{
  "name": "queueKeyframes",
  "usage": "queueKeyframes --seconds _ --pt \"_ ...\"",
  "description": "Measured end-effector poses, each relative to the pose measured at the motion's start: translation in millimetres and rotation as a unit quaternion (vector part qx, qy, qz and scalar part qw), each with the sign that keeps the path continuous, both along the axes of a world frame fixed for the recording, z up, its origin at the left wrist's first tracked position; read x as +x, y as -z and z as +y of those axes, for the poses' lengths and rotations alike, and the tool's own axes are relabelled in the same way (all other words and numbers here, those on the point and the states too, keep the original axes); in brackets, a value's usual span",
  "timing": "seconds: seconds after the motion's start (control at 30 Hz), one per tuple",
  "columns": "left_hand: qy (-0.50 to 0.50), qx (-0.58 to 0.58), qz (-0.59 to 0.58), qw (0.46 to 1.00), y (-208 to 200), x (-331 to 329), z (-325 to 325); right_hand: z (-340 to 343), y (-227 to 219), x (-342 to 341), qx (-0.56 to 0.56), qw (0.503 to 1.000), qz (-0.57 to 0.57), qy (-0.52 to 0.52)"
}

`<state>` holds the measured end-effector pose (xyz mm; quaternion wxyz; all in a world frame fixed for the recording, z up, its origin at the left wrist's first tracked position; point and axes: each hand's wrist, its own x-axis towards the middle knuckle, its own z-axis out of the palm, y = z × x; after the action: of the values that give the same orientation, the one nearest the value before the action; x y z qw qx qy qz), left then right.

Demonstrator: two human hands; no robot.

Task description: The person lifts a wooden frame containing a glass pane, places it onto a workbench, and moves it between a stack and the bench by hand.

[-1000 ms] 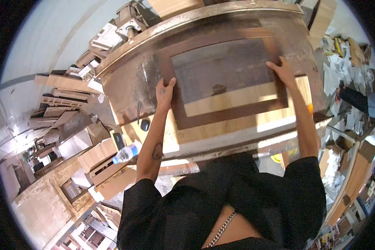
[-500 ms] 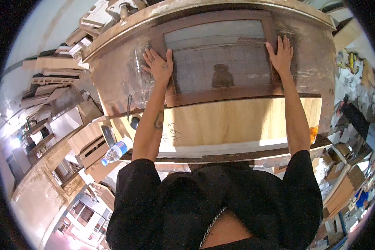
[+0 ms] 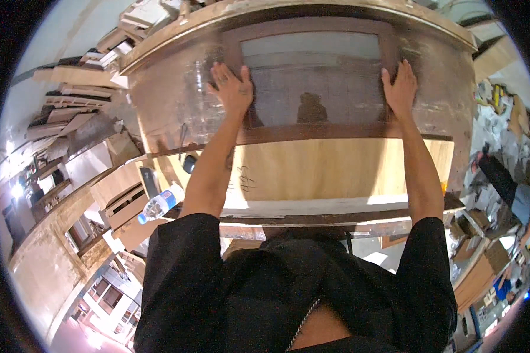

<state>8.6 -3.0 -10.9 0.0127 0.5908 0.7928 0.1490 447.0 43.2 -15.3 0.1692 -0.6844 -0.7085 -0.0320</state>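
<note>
A dark brown framed panel point(image 3: 312, 130) with a smooth, glossy grey pane point(image 3: 312, 70) lies flat on the worn workbench point(image 3: 171, 106). My left hand point(image 3: 234, 91) rests on its left side member, fingers stretched out and thumb toward the pane. On the opposite side member lies my right hand point(image 3: 401, 91), palm down with its fingers extended. Neither hand grips anything. Along the near edge of the panel runs a light wood-grain board point(image 3: 318, 167) with dark handwriting on it, partly covered by my forearms.
Left on the bench are a clear plastic bottle point(image 3: 159, 205) with a blue cap, a dark phone-like object point(image 3: 149, 181) and a small black object point(image 3: 189, 164) with a cord. Stacked boards point(image 3: 76, 97) stand farther left. A person's dark-clothed leg point(image 3: 500, 176) shows at right amid scraps.
The view has tilted and shifted slightly. The panel and both hands appear a little farther right, and my left fingers are closer together. Both hands stay on the panel's sides.
</note>
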Motion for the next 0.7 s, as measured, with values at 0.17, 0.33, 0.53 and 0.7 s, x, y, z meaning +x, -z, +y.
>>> queueKeyframes --seconds 0.17,0.33,0.53,0.7 --pt "-0.019 -0.021 0.050 0.998 -1 -18 1 1 4 -12 -0.007 0.997 0.076 -0.008" --pt "-0.024 -0.032 0.018 0.999 -3 -23 1 -2 4 -15 -0.027 0.992 0.122 0.000" --pt "-0.005 -0.050 0.020 0.999 -8 -13 1 -3 -5 -9 -0.047 0.992 0.112 0.018" --pt "-0.028 -0.044 0.004 0.999 -12 -2 2 -3 0 -4 -0.031 0.994 0.106 0.014"
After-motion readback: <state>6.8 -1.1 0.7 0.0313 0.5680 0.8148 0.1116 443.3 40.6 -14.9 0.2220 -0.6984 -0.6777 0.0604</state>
